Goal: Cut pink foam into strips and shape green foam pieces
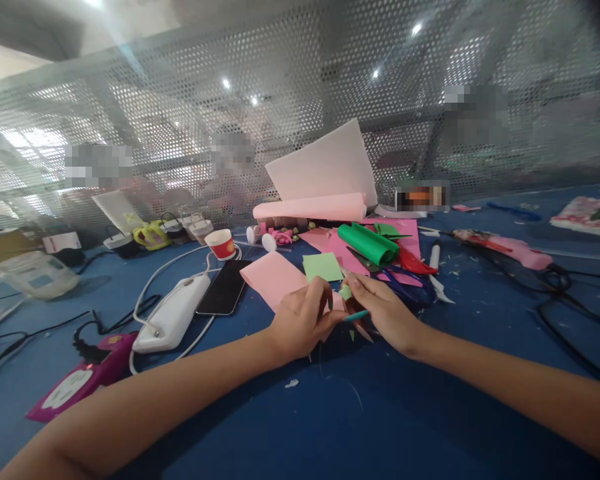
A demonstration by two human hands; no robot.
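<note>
Both hands meet above the blue table, close together. My left hand [300,321] is closed in a pinch, its fingertips pointing at the right hand. A narrow, pointed teal piece [356,316] sticks out at its thumb tip; what it is I cannot tell. My right hand [386,312] pinches a small light green paper piece [346,292] between thumb and fingers. Just behind the hands lies a square light green paper [323,267]. Pink paper [273,279] lies partly under my left hand. Fingers hide part of the small piece.
A black phone [224,288], a white power strip [173,313] and a red paper cup [220,245] stand left. Behind are a green roll [367,244], red-handled scissors [414,261] and a pink roll [310,207]. A pink glue gun [510,249] and black cables [555,307] lie right.
</note>
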